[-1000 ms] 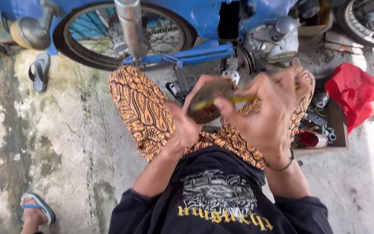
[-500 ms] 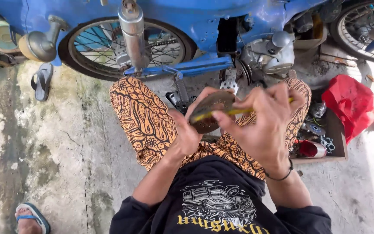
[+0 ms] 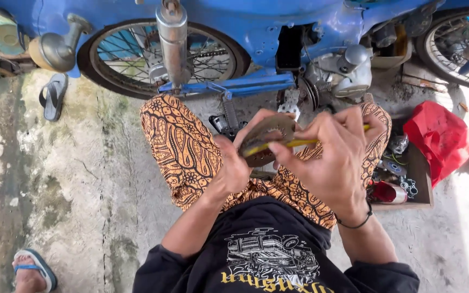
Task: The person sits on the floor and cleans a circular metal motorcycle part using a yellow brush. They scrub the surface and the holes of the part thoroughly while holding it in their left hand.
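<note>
My left hand (image 3: 233, 165) grips a round brownish metal part (image 3: 267, 134), held up over my patterned orange trousers (image 3: 183, 149). My right hand (image 3: 335, 157) is closed on a thin yellow-handled tool (image 3: 299, 143), its tip lying across the round part. Both hands meet in front of the blue motorbike (image 3: 256, 32), close to its engine (image 3: 338, 73) and footpeg.
A wooden box (image 3: 419, 179) of small parts with a red cloth (image 3: 441, 138) sits at the right. The rear wheel (image 3: 161, 59) and silver shock stand ahead. A sandal (image 3: 53, 96) lies at the left, a sandalled foot (image 3: 31, 270) at bottom left. The floor is cracked concrete.
The view has tilted down slightly and the hands have shifted a little. The tool stays across the round part, and both grips are unchanged.
</note>
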